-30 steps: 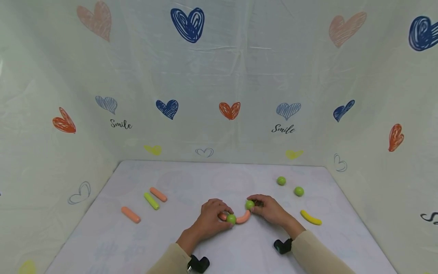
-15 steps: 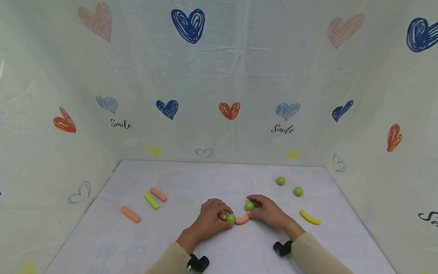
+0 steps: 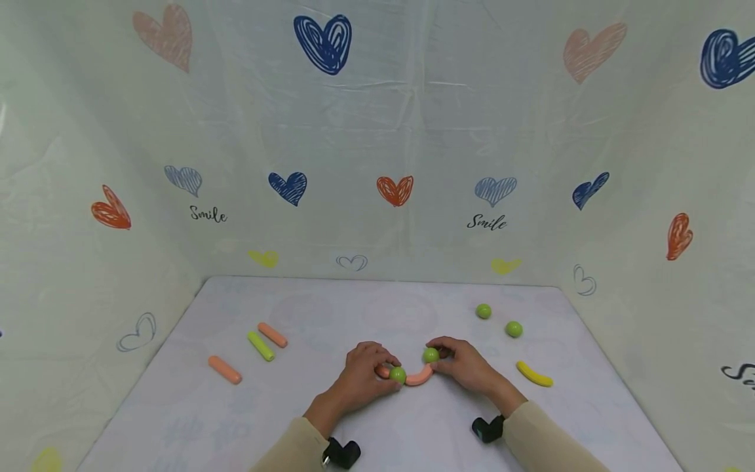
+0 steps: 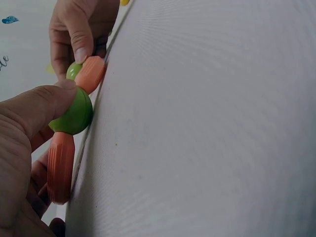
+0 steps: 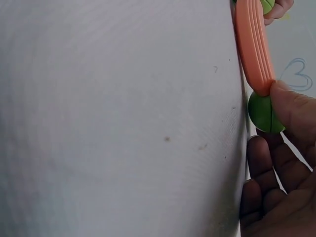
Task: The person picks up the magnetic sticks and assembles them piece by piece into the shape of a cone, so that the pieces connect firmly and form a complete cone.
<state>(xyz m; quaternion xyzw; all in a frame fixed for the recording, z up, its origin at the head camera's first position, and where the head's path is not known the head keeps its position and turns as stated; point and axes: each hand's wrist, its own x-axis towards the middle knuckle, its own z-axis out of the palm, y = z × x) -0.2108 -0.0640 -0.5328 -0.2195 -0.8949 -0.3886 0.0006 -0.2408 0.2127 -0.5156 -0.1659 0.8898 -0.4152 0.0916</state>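
Observation:
In the head view my left hand (image 3: 362, 377) pinches a green ball (image 3: 398, 375) between thumb and fingers. A ribbed orange stick (image 4: 60, 168) sticks out from one side of that ball, partly behind the hand in the head view. From its other side a curved orange stick (image 3: 419, 377) runs across to a second green ball (image 3: 430, 354). My right hand (image 3: 466, 368) holds this second ball, the fingers behind it and the thumb at the joint with the curved stick. The right wrist view shows the ribbed curved stick (image 5: 254, 47) meeting the split green ball (image 5: 260, 111).
On the white table (image 3: 283, 419), two orange sticks (image 3: 225, 370) and a yellow-green stick (image 3: 261, 346) lie at the left. Two loose green balls (image 3: 514, 329) and a yellow curved stick (image 3: 535, 374) lie at the right. A heart-printed curtain (image 3: 354, 131) stands behind.
My right thumb has shifted from the ball toward the end of the curved orange stick, and the joined pieces have moved only slightly. The left hand keeps its hold; the loose pieces stay put.

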